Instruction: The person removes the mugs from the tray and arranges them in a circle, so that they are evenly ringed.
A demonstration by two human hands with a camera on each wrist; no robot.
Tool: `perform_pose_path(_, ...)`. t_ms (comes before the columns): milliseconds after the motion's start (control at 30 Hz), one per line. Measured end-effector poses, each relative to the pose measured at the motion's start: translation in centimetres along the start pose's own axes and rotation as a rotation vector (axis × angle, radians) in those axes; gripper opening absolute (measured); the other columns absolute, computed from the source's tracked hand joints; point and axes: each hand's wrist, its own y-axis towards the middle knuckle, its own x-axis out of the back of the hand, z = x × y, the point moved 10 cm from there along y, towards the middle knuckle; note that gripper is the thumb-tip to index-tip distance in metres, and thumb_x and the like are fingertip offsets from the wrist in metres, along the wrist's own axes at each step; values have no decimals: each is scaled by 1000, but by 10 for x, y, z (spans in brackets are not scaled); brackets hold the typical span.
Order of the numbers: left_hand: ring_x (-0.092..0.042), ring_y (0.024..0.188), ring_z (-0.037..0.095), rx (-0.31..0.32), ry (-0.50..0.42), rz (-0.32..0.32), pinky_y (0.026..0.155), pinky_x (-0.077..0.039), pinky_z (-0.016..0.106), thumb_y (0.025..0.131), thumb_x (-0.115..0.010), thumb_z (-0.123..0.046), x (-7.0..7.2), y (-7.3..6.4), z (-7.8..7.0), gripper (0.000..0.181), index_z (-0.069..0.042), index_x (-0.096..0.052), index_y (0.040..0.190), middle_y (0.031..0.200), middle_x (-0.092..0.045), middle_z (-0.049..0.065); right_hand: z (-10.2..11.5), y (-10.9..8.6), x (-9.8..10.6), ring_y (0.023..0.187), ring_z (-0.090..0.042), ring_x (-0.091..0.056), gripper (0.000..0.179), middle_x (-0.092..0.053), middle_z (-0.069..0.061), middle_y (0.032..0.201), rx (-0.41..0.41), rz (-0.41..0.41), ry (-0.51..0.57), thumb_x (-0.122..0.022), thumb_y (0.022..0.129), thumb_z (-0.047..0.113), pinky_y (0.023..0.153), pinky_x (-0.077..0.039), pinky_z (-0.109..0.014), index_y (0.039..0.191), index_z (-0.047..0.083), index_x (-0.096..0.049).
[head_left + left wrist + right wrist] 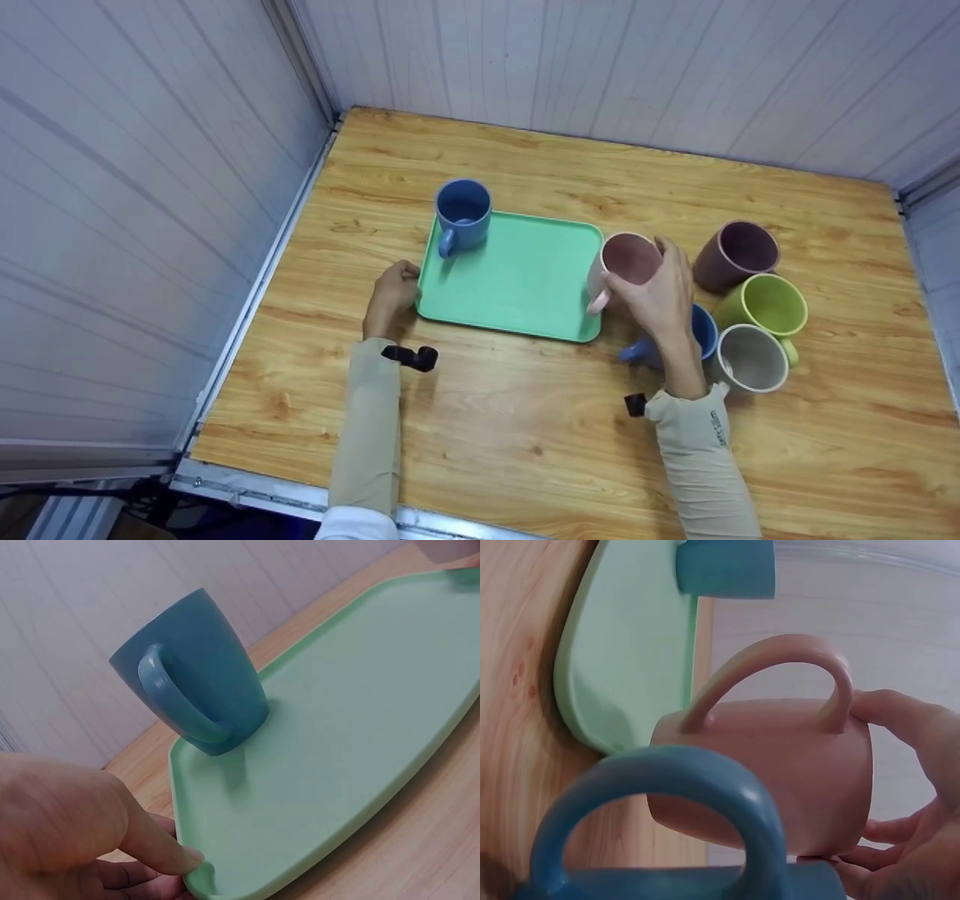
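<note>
A green tray (517, 277) lies on the wooden table, and a blue mug (463, 216) stands upright at its far left corner. At the tray's near left corner, my left hand (394, 294) pinches the rim, with the thumb on top in the left wrist view. My right hand (660, 289) grips a pink mug (765, 772) near its rim, beside the tray's right edge. In the right wrist view the pink mug appears raised off the table, its handle toward the tray side. A second blue mug (703, 330) is partly hidden under my right hand and wrist.
To the right of my right hand stand a dark purple mug (739, 255), a yellow-green mug (772, 306) and a grey-white mug (752, 360), close together with the second blue mug. Pale panel walls (600, 67) enclose the table at the back and sides.
</note>
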Motion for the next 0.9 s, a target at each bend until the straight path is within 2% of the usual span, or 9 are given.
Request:
perform_pose_path(100, -50, 110, 26, -1, 2, 12, 89, -43, 36, 90, -38, 0, 0, 0, -1, 42, -6, -50, 129, 132, -52, 14, -6, -1, 2, 126, -37, -43, 92, -46, -22, 138, -25, -13, -13, -80, 71, 43, 106, -33, -48, 141, 0, -38)
perform_pose_path(333, -50, 114, 28, -4, -5, 10, 97, -44, 40, 89, -40, 1, 1, -1, -2, 41, -5, -50, 129, 133, -51, 15, -16, -3, 7, 125, -37, -41, 91, -46, -22, 134, -74, -58, -70, -79, 70, 45, 106, -32, -48, 139, 0, -39)
perform_pose_path(600, -50, 113, 28, -12, -4, -1, 96, -43, 40, 87, -39, 2, 1, 0, -1, 43, -5, -50, 129, 132, -52, 15, -29, -1, 13, 126, -37, -38, 93, -44, -22, 135, -195, -64, -144, -74, 69, 51, 103, -33, -53, 140, 3, -37)
perform_pose_path(900, -50, 113, 27, 16, -13, -1, 98, -43, 41, 88, -39, 1, 1, 0, 1, 42, -7, -50, 128, 132, -52, 14, -36, -1, 12, 124, -40, -39, 95, -44, -25, 134, -216, -72, -180, -75, 68, 51, 102, -33, -53, 140, 2, -37)
